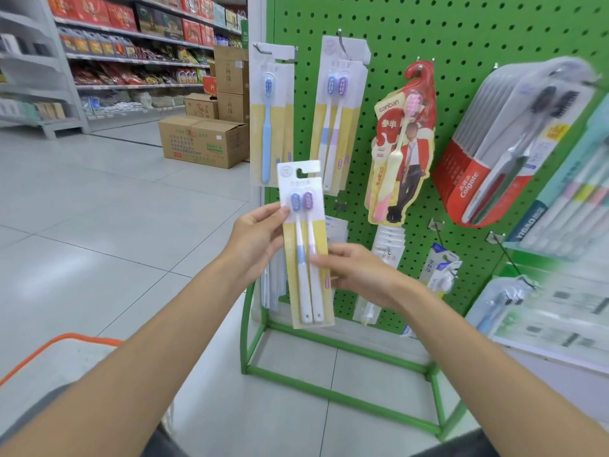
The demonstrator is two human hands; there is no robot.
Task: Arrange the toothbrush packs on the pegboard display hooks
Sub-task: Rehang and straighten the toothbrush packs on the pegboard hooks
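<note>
now | step: i hold twin toothbrush pack [304,245], left hand [255,240] and right hand [357,273] both pinching it | next: its hang hole must meet matching packs' hook [342,44]

Bare left hand [255,240] and right hand [361,275]; bare forearms [148,324]; dark grey garment [161,440] low at the edge.

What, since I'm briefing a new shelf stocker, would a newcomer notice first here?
The two-brush pack, held in both hands at centre: the left hand grips its left edge, the right hand its right. Behind it, the green pegboard carries a matching pack above and a red Colgate stack at right.
</note>
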